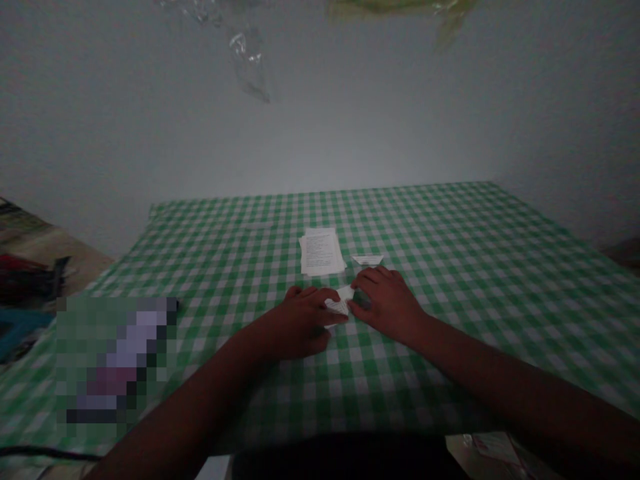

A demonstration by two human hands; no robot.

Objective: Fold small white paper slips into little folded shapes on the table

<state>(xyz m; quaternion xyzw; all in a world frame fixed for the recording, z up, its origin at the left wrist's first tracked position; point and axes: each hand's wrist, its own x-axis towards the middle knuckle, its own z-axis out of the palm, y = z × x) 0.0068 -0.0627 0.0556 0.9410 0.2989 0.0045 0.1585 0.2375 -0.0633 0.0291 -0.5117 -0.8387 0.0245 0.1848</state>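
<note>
The piece of paper point(340, 306), white with lines of print, lies on the table point(500, 267) about midway between its left and right edges, nearer the near edge than the far one. It appears folded; its full outline is hidden by the hands.

The left hand point(300, 325) covers the paper's left part, palm down. Its forefinger lies along the near side of the paper, with the thumb set apart toward the near edge. The right hand point(387, 297) is at the paper's right end, forefinger and thumb tips touching or just beside it, a narrow gap between them. Whether either hand pinches the paper cannot be told.

Just beyond the right hand, toward the far edge, lies a small folded paper point(368, 259), printed and wide along its far side. To its left is a stack of printed sheets point(321, 253), its corners out of line.

Near the left edge, toward the near left corner, is a long object point(133, 347) too blurred to identify. A dark cable point(50, 453) runs at that corner. A green and white checked cloth point(240, 267) covers the table. Past the far edge stands a pale wall point(350, 120) bearing clear plastic point(250, 63).
</note>
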